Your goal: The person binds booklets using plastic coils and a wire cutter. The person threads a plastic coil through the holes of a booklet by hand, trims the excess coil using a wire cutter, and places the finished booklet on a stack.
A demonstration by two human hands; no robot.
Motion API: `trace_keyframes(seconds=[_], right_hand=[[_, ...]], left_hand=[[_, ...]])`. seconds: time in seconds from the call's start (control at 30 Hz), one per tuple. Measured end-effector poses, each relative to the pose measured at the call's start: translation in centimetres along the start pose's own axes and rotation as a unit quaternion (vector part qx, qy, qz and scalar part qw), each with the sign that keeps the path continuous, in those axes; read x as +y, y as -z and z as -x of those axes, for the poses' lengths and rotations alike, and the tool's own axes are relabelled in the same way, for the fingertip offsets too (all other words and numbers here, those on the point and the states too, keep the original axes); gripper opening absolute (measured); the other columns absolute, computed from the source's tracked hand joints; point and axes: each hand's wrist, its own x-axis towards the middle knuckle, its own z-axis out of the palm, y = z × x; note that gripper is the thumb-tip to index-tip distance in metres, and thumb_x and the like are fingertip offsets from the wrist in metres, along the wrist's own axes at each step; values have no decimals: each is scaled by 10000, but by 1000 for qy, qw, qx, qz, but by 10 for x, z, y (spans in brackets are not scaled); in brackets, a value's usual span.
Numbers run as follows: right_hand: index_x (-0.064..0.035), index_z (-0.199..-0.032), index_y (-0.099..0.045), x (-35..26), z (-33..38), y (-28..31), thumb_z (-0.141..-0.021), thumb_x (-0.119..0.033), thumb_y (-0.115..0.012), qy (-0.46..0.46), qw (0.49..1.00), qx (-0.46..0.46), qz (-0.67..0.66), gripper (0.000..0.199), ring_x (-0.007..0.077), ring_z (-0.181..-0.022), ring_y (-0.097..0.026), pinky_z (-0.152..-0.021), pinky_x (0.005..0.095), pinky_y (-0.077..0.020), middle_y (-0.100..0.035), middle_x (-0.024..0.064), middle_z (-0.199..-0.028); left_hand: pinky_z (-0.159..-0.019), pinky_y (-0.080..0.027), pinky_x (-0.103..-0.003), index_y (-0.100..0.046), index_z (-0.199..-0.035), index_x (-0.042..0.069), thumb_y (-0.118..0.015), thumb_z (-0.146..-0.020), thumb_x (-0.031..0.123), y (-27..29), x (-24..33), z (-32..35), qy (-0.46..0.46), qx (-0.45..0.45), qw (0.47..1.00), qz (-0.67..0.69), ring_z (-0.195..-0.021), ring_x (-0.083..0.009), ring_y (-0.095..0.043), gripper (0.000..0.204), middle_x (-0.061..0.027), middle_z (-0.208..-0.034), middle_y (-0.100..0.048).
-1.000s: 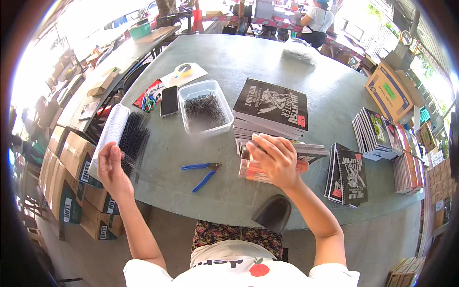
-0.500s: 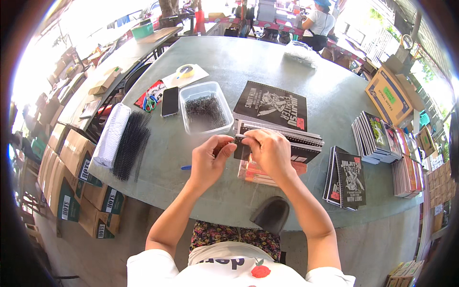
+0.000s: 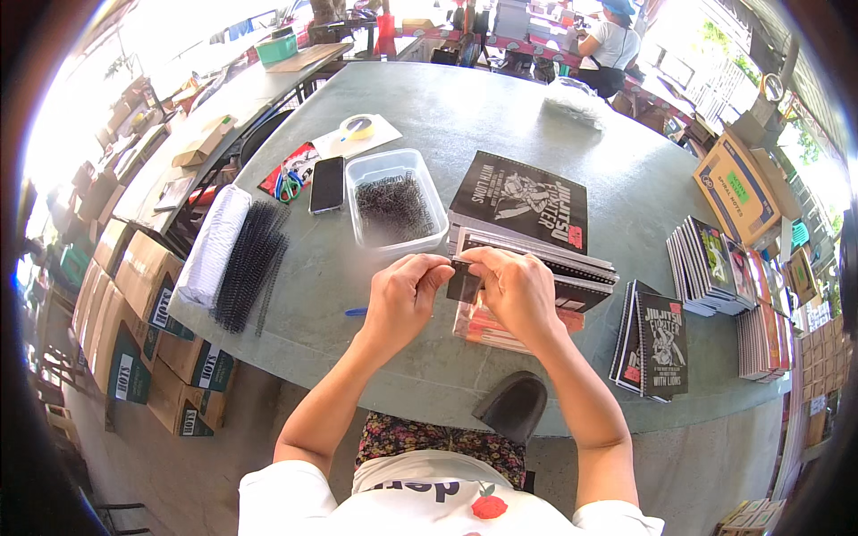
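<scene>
Bright daylight – blown-out glare upper left, fisheye bending, dark vignette at the rim.

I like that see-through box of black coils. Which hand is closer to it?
Left. The left hand is just below the box, apart from it; the right hand sits farther off, below and to the right.

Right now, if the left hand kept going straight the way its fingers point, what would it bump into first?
The left hand points right, toward the right hand. It would almost at once meet the small dark piece both hands pinch, then the right hand's fingers.
</scene>
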Motion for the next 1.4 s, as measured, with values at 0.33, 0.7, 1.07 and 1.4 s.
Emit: trace_keyframes(seconds=[0.33,0.7,1.07,1.4], right_hand=[[-105,-968,-663,2,1,-2,-783,-44,-587,68,997,36,3,209,250,-773,-639,-675,350,-482,-676,63,-806],[-79,-944,-631,2,1,-2,-809,-80,-593,80,997,9,4,140,245,-827,-631,-714,367,-455,-667,75,-850],[-73,-900,-625,0,3,-2,-835,-208,-618,49,995,-30,86,150,234,-781,-624,-686,373,-448,-662,46,-803],[-85,-878,-561,-1,-8,-3,-801,-108,-632,-21,999,-33,-14,107,264,-800,-617,-680,369,-470,-640,67,-890]], left_hand=[[-574,-479,-310,-632,-950,4,-607,-867,81,-10,-11,-11,-140,99,982,-77,-607,-138,-600,115,-76,-689,-621],[-569,-461,-284,-648,-903,22,-641,-868,212,32,-13,-24,138,-206,966,80,-581,-101,-539,194,-35,-631,-579],[-661,-482,-324,-652,-928,26,-643,-850,173,38,-12,-26,7,-222,974,-48,-678,-195,-600,167,-77,-739,-613],[-767,-456,-416,-620,-935,24,-703,-765,201,-33,-1,48,-217,-64,966,-127,-868,-345,-540,259,-114,-844,-559]])
